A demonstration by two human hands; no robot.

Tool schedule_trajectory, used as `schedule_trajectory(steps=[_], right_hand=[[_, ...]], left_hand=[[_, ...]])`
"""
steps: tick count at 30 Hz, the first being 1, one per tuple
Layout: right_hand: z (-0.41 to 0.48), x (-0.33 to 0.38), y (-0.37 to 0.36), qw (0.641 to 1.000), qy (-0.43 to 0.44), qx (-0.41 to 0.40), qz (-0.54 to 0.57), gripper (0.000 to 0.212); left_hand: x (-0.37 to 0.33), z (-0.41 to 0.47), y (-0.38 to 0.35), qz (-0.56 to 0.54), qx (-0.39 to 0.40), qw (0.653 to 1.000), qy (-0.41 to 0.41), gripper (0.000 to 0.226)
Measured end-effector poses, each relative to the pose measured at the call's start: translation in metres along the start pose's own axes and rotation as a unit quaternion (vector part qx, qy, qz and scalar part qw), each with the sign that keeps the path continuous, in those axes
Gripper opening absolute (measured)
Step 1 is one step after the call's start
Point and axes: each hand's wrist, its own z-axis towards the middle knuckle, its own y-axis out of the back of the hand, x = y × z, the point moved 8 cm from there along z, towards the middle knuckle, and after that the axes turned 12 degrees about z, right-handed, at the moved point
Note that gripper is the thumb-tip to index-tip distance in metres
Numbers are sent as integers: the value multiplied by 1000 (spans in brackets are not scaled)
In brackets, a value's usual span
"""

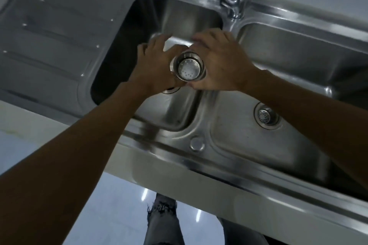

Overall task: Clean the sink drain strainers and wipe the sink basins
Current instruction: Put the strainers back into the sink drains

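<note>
A round perforated steel drain strainer (pixel 187 67) is lifted above the left basin (pixel 175 16), its holed bottom facing me. My left hand (pixel 155 65) grips its left side and my right hand (pixel 221 61) grips its right side. Just below my left hand, part of the left basin's open drain ring (pixel 170 90) shows. A second strainer (pixel 265 116) sits in the drain of the right basin (pixel 298 55), under my right forearm.
The steel faucet (pixel 236 0) stands behind the divider between the basins. A ribbed drainboard (pixel 53 32) lies at the left. A small round steel cap (pixel 197 143) sits on the front rim. The counter's front edge (pixel 179 175) is close to my legs.
</note>
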Motion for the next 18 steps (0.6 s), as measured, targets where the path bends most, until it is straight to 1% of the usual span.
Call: schedule_trajectory(steps=[3, 6, 9, 11, 14, 18], right_hand=[[40, 20, -45, 999, -12, 42, 2, 93], [70, 24, -95, 994, -50, 92, 7, 98], [85, 15, -143, 982, -98, 158, 12, 101], [87, 7, -167, 972, -133, 188, 36, 103], [90, -5, -188, 960, -177, 204, 77, 104], [92, -8, -205, 943, -211, 232, 110, 103]], left_hand=[[51, 3, -27, -6, 42, 999, 30, 93], [85, 13, -69, -19, 124, 991, 48, 99], [99, 25, -112, -24, 202, 978, 43, 108], [104, 35, -134, -16, 213, 976, 37, 102], [112, 50, -153, -10, 189, 981, 29, 89], [119, 55, -168, -15, 178, 984, 21, 88]])
